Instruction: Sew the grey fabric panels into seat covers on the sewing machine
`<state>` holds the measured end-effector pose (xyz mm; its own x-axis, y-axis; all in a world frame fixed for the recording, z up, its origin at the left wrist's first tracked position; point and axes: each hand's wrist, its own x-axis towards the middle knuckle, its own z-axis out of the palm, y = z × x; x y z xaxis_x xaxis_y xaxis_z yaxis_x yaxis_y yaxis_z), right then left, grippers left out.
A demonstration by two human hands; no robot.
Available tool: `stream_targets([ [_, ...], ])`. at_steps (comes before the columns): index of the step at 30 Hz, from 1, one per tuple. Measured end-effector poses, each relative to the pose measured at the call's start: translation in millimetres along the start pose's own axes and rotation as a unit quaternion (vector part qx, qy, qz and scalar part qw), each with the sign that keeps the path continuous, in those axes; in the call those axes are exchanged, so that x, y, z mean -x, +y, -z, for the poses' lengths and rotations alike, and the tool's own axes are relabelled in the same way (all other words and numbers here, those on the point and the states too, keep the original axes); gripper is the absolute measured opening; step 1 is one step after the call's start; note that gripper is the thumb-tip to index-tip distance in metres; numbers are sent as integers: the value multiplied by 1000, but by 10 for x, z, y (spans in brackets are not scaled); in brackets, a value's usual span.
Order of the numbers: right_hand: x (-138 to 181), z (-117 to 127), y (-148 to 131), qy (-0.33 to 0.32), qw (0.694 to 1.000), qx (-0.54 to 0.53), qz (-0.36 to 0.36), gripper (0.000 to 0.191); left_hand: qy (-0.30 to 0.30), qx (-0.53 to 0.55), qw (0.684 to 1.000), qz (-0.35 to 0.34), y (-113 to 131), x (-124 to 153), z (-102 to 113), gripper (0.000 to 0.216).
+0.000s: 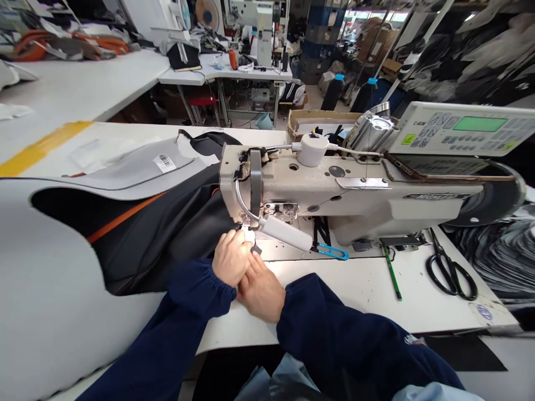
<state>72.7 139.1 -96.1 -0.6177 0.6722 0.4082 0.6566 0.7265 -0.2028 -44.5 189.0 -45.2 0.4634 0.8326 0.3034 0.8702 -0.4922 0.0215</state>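
Observation:
A beige industrial sewing machine (309,178) stands on the white table, its small lamp (288,233) shining beside the needle. Close in front of the needle area, my left hand (232,257) is closed with bent fingers at the edge of a black leather-like cover (179,223). My right hand (261,289) presses against it from the right, its fingers pinched together. A small dark tab (256,249) shows at the right fingertips. What lies beneath both hands is hidden. The cover spreads left, with grey-white backing (45,267) and an orange strip (125,217).
Blue thread snips (332,252) lie by the machine base. Farther right are a green pencil (392,273) and black scissors (449,273). A control panel (463,128) stands above the machine. An open cardboard box (301,118) sits behind it.

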Motion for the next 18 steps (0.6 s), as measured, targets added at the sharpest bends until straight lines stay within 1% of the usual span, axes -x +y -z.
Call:
stream_targets([
  [2, 2, -11, -106, 10, 1000, -23, 11, 55, -13, -3, 1000, -2, -4, 7, -4, 22],
  [5, -9, -1, -168, 3, 999, -31, 20, 55, -26, -1, 1000, -9, -22, 35, -17, 21],
  [9, -83, -4, -163, -10, 999, -27, 17, 54, -44, 4, 999, -23, -76, 24, -32, 20],
  [14, -222, -52, -153, -42, 999, -26, 11, 51, -90, 0, 995, -34, -174, -75, -13, 19],
  [18, -285, -102, -126, -32, 999, -30, 19, 46, -126, -20, 991, -25, -161, -135, 44, 20],
])
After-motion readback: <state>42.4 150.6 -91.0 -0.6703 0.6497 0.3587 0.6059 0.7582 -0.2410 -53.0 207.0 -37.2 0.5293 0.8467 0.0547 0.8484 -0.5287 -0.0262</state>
